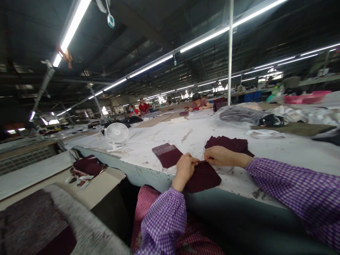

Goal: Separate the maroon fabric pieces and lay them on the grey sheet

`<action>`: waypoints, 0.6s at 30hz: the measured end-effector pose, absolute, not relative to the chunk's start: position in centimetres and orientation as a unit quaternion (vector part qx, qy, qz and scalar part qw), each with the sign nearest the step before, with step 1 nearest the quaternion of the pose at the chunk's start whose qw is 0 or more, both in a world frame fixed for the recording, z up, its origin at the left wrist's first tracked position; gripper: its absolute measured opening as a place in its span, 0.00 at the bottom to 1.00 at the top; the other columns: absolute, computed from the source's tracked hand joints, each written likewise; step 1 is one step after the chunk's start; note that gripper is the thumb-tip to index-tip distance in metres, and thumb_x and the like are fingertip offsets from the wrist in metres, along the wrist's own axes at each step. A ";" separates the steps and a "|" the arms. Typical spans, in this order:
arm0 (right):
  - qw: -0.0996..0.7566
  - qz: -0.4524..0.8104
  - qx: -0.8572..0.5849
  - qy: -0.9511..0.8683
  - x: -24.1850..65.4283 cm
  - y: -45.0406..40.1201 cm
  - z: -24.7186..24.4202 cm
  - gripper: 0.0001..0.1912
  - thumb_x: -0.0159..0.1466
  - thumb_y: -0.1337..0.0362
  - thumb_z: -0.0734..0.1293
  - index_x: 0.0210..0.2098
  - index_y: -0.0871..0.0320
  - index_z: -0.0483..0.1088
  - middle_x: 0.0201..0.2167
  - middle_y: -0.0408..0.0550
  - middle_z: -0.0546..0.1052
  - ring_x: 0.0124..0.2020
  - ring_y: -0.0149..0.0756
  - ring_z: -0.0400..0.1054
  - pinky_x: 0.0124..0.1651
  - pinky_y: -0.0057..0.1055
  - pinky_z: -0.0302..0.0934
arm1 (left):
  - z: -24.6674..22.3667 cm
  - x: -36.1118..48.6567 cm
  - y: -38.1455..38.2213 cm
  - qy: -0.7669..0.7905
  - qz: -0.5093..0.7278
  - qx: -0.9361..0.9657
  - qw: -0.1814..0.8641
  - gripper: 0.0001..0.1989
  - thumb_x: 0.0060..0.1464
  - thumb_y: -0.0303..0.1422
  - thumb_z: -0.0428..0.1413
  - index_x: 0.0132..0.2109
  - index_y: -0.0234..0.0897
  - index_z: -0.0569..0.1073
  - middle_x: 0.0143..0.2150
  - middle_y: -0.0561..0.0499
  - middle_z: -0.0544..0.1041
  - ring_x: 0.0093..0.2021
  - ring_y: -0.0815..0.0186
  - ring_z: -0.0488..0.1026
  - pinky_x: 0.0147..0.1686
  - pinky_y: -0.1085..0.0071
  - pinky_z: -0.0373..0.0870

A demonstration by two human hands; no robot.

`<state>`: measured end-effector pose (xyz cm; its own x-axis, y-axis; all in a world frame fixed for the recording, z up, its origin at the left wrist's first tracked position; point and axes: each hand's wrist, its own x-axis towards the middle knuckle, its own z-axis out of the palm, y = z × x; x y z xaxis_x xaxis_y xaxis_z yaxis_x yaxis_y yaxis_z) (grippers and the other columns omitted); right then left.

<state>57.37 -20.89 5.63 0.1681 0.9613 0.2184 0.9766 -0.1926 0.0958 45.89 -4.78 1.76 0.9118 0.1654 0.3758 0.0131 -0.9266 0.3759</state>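
Observation:
A dark maroon fabric piece [203, 178] lies at the table's front edge, its lower part hanging slightly over. My left hand [185, 169] is closed on its upper left edge, fingers pressed together. At the same upper edge, my right hand [219, 156] pinches the cloth near its right side. Just behind my right hand sits a pile of maroon pieces [231, 143] with uneven edges. To the left of my hands is a maroon stack [168, 155] with a greyish strip along its far part.
The white table [170, 134] carries a small white fan [116, 132] and a clear plastic bag [236, 115]. Left, a cardboard surface [106, 182] holds maroon scraps [89, 166]. A person [199, 102] leans over the far table. A pink basin [306, 97] stands back right.

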 end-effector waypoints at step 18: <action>0.057 -0.158 -0.742 -0.649 56.3 -21.8 4.3 0.20 0.58 0.78 0.55 0.41 0.60 0.73 0.42 0.53 0.74 0.42 0.36 0.69 0.45 0.30 0.62 | 2.1 45.5 -5.3 0.037 0.197 0.968 0.149 0.16 0.59 0.30 0.49 0.46 0.53 0.77 0.40 0.51 0.73 0.43 0.64 0.69 0.42 0.72 0.66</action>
<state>56.31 -21.80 4.33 0.1088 0.9450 0.3085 0.9811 -0.1521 0.1198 45.48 -5.29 2.10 0.9196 0.1297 0.3710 0.0123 -0.9531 0.3026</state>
